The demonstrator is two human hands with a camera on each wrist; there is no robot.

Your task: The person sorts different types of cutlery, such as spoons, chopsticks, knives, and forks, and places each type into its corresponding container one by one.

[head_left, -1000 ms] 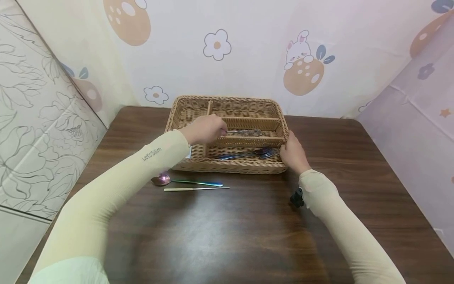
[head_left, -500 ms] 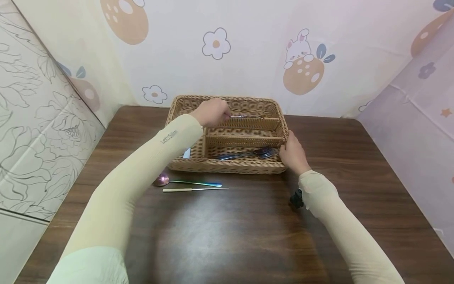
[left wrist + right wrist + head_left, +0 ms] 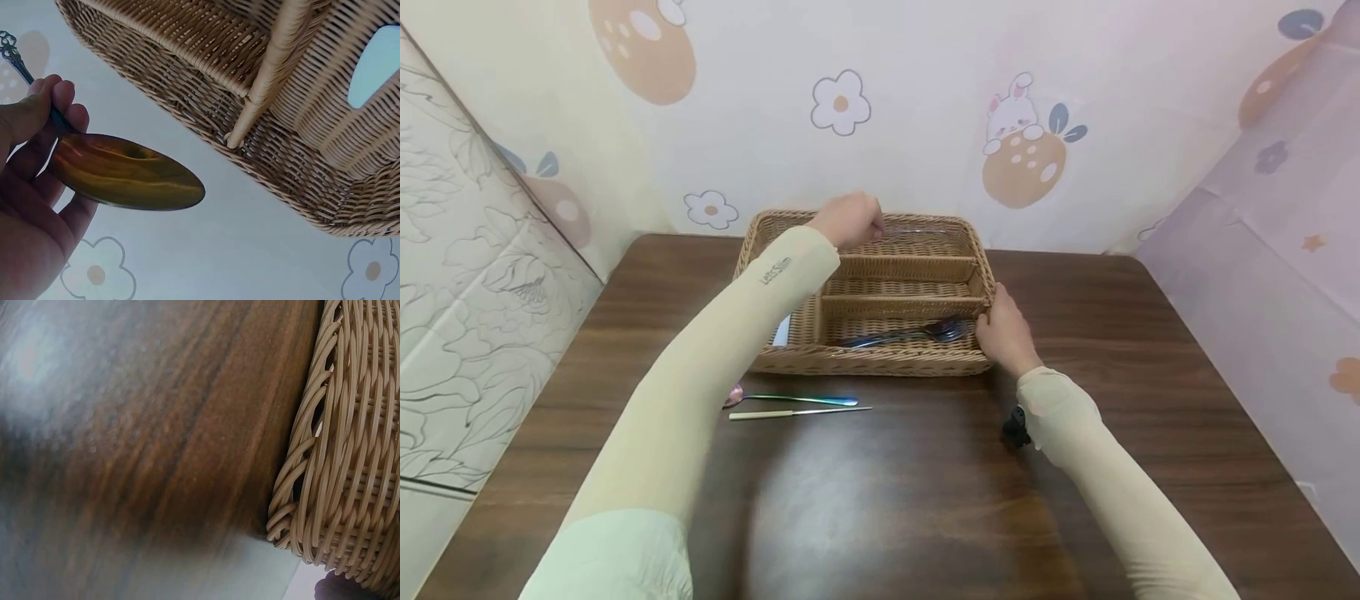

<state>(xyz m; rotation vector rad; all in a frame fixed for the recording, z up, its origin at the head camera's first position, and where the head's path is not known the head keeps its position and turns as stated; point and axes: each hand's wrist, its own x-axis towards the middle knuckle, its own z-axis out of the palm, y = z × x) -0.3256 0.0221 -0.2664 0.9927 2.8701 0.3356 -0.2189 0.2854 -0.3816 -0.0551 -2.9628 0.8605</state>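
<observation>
My left hand (image 3: 852,220) is over the back compartment of the wicker basket (image 3: 880,364). In the left wrist view, its thumb and fingers pinch a spoon (image 3: 128,175) at the neck. That spoon has a golden, shiny bowl and a dark ornate handle; the head view shows only a thin part of it right of the hand. At the basket's right front corner, my right hand (image 3: 1006,333) grips the wall, thumb on the inner side. In the front compartment lies a fork (image 3: 946,330) with a dark bluish handle.
A rainbow-coloured spoon (image 3: 797,399) and a slim cream-handled utensil (image 3: 763,414) lie before the basket on the brown table (image 3: 910,500). A pale flat piece (image 3: 782,331) is in the left compartment. A patterned wall (image 3: 925,150) stands close behind.
My left hand has lifted the spoon out of the middle compartment and carried it backward over the back compartment. My right hand keeps its grip on the basket; the view has shifted slightly.
</observation>
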